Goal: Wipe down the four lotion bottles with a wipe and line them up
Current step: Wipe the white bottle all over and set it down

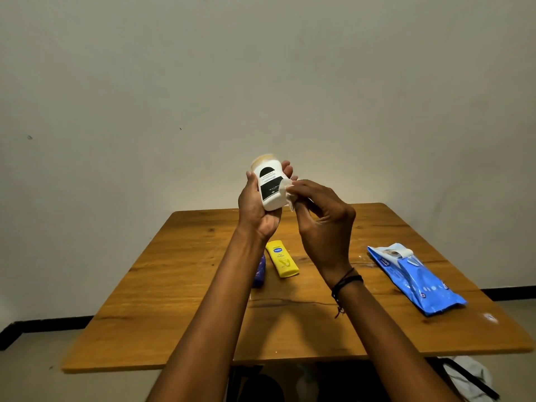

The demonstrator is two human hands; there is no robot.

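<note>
left hand grips the white lotion bottle, raised, near upright, top tipped left; right hand pinches the wipe against its right side, likely stroking lengthwise next.

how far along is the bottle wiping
Done: the wipe pack sits opened. In hand: the left hand holds the white bottle while the right hand presses a wipe to its side. Left: the yellow bottle and purple bottle lie on the table, wiped or not unclear; no fourth bottle shows.
</note>
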